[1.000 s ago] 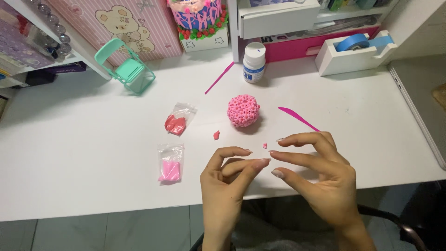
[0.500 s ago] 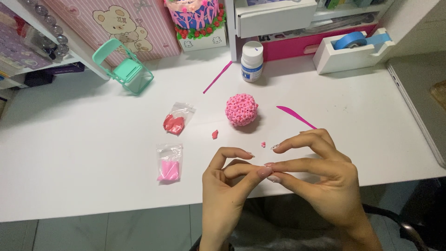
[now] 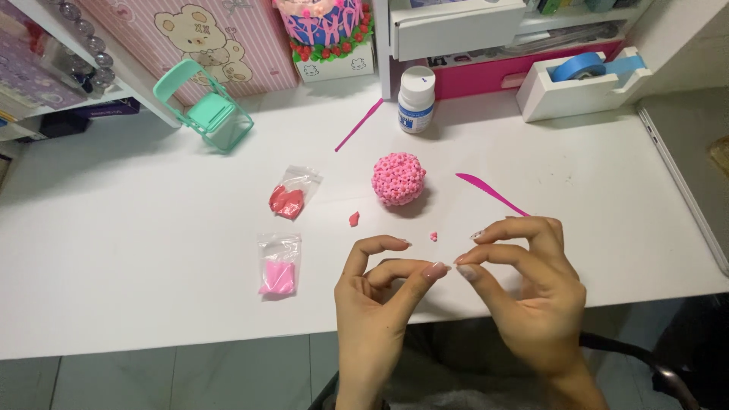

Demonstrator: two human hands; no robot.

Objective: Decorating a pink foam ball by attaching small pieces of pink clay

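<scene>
Hands: left hand [image 3: 380,292] and right hand [image 3: 531,285] meet fingertip to fingertip just above the near desk edge, fingers pinched together. Anything held between them is too small to see; cannot tell.
Head view, work piece: pink bumpy ball [image 3: 399,178] sits on the white desk [image 3: 152,250], up from the hands, apart from both.
Crumbs: small pink bit [image 3: 433,236] lies between ball and fingertips; darker pink bit [image 3: 354,219] just left of it.
Tools: pink pointed tool [image 3: 492,193] lies right of the ball, its tip running behind the right hand. Thin pink stick [image 3: 359,125] lies further back, near the white bottle [image 3: 417,99].
Bags: clear bag with red clay [image 3: 288,199] and clear bag with pink clay [image 3: 278,266], left of the hands.
Back row: mint toy chair [image 3: 209,114], tape dispenser [image 3: 585,76], pink drawer unit [image 3: 493,76].
Risk 1: hands work at the desk edge; I'd judge a tiny piece slipping from the pinch would drop off the desk into the lap or floor.
Risk 2: right wrist is close to the pointed tool; a sweep could knock it.
Risk 3: loose crumbs near the fingers could get pressed in or smeared by a resting palm.
</scene>
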